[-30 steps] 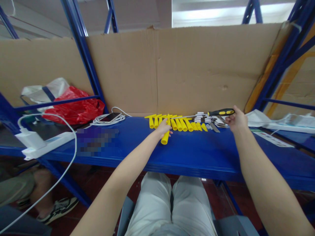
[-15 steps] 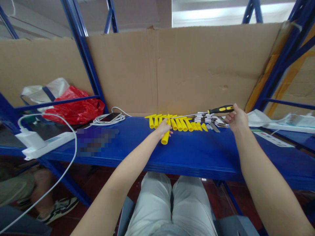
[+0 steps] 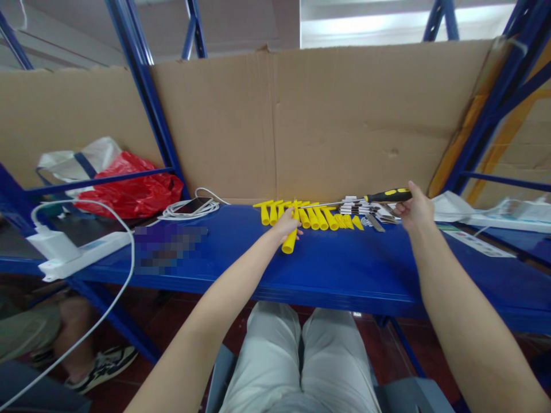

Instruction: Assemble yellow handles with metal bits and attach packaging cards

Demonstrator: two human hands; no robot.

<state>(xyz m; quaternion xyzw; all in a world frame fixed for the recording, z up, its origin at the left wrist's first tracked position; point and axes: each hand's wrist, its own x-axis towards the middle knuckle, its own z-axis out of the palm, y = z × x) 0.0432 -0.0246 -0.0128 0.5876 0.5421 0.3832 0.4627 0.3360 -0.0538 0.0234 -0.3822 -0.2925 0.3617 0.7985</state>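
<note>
Yellow T-shaped pieces (image 3: pixel 305 218) are lying in a row along the back of the blue table (image 3: pixel 241 269), probably lined up for easy reach. Your left forearm (image 3: pixel 236 281) is slanting in, its hand (image 3: pixel 284 226) curling fingers around one yellow piece (image 3: pixel 288 243) before the row, seemingly steadying it, open end toward you. Rightward, the screwdriver (image 3: pixel 390 195) is running nearly level, pointing at that piece's head; whether its tip is touching, I cannot tell. Your right hand (image 3: pixel 416 207) is pinching the handle's end, presumably for fine control, forearm angling up from the lower right.
</note>
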